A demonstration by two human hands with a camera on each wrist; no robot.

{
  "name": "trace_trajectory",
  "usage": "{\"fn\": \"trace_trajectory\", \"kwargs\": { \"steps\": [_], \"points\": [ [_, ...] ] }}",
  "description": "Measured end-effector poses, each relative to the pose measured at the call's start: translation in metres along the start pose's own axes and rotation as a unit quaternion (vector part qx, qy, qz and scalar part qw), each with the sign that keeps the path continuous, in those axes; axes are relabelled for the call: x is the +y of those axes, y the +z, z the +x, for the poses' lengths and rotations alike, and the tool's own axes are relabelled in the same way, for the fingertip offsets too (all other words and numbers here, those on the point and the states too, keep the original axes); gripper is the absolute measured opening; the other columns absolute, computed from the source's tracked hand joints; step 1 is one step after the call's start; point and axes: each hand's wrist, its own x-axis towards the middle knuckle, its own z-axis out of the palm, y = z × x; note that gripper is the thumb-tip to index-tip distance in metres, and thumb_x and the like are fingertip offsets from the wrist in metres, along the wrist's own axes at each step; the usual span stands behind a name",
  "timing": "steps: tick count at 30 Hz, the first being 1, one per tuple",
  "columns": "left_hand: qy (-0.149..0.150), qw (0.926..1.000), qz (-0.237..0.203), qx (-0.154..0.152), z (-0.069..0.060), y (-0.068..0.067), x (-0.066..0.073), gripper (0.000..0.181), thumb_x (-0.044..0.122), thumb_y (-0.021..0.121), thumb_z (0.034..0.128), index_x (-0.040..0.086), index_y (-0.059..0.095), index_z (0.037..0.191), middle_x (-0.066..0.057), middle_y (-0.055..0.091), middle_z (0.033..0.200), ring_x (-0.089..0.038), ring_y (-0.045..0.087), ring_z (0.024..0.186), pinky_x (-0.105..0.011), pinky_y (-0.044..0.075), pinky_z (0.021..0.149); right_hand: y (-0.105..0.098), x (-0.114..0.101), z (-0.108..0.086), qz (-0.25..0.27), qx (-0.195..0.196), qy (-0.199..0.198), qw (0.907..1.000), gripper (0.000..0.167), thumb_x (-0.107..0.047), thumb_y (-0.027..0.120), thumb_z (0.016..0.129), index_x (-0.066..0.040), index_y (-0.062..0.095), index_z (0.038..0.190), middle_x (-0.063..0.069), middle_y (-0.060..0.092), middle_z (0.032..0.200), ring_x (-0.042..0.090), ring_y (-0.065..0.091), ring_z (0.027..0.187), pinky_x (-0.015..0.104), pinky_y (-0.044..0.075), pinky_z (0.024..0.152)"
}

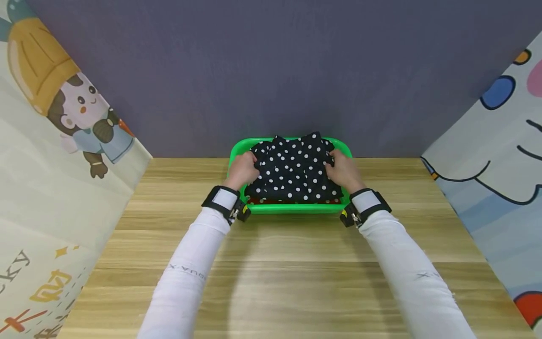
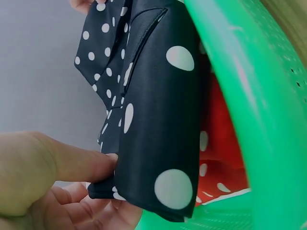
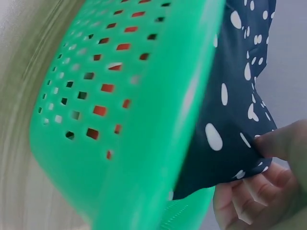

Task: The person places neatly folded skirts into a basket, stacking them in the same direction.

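A black cloth with white polka dots (image 1: 292, 169), bunched in loose folds, fills most of the green plastic basket (image 1: 292, 208) in the head view. At its left side my left hand (image 1: 243, 169) pinches the cloth between thumb and fingers. My right hand (image 1: 343, 170) pinches the opposite side in the same way. The left wrist view shows the left thumb (image 2: 91, 164) pressed on a folded edge. Beneath the black cloth lies a red cloth with white dots (image 2: 220, 139), mostly hidden. Its red also shows through the holes in the basket wall in the right wrist view.
The basket stands at the far edge of a wood-grain table (image 1: 292, 273), against a dark grey-blue panel (image 1: 271, 70). Cartoon-printed walls rise on both sides, a left wall (image 1: 42, 188) and a right wall (image 1: 487, 179).
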Motion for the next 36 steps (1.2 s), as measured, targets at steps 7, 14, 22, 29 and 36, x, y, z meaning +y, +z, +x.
{"fn": "trace_trajectory", "kwargs": {
  "steps": [7, 14, 22, 29, 36],
  "points": [
    [-0.015, 0.9993, 0.022, -0.025, 0.006, 0.004, -0.001, 0.033, 0.002, 0.058, 0.0752, 0.0, 0.056, 0.108, -0.014, 0.061, 0.11, -0.027, 0.06, 0.089, -0.034, 0.05, 0.067, 0.005, 0.001, 0.005, -0.022, -0.023, 0.01, 0.9995, 0.046, -0.017, 0.048, 0.091, 0.005, 0.039, 0.131, 0.027, 0.055, 0.119, 0.038, 0.058, 0.098, 0.048, 0.047, 0.079],
    [-0.023, 0.9976, 0.043, -0.049, 0.008, 0.007, -0.001, 0.036, 0.004, 0.056, 0.0771, -0.001, 0.057, 0.112, -0.016, 0.06, 0.113, -0.03, 0.058, 0.096, -0.037, 0.05, 0.072, 0.006, 0.0, 0.008, -0.04, -0.05, 0.017, 0.9978, 0.048, -0.017, 0.048, 0.091, 0.005, 0.039, 0.132, 0.028, 0.057, 0.116, 0.038, 0.059, 0.095, 0.047, 0.047, 0.077],
    [-0.039, 0.9952, 0.065, -0.061, 0.01, 0.009, 0.0, 0.029, 0.007, 0.056, 0.0805, 0.001, 0.055, 0.109, -0.014, 0.061, 0.108, -0.03, 0.059, 0.093, -0.04, 0.051, 0.073, 0.008, -0.003, 0.005, -0.063, -0.089, 0.038, 0.9933, 0.049, -0.017, 0.047, 0.091, 0.008, 0.037, 0.132, 0.029, 0.053, 0.12, 0.039, 0.056, 0.101, 0.049, 0.046, 0.083],
    [-0.038, 0.9939, 0.075, -0.072, 0.007, 0.008, -0.001, 0.037, 0.014, 0.065, 0.0799, -0.001, 0.053, 0.111, -0.017, 0.06, 0.11, -0.032, 0.058, 0.099, -0.043, 0.049, 0.081, 0.01, -0.001, 0.0, -0.096, -0.128, 0.027, 0.9867, 0.041, -0.017, 0.046, 0.091, 0.014, 0.047, 0.118, 0.03, 0.057, 0.108, 0.038, 0.057, 0.091, 0.045, 0.047, 0.077],
    [-0.033, 0.9861, 0.108, -0.122, 0.004, 0.008, -0.004, 0.033, 0.025, 0.065, 0.0821, 0.0, 0.06, 0.103, -0.015, 0.062, 0.107, -0.027, 0.059, 0.092, -0.038, 0.05, 0.078, 0.009, -0.002, -0.004, -0.123, -0.192, 0.034, 0.973, 0.035, -0.021, 0.043, 0.093, 0.011, 0.057, 0.1, 0.016, 0.056, 0.083, 0.025, 0.053, 0.071, 0.034, 0.045, 0.063]
  ]
}}
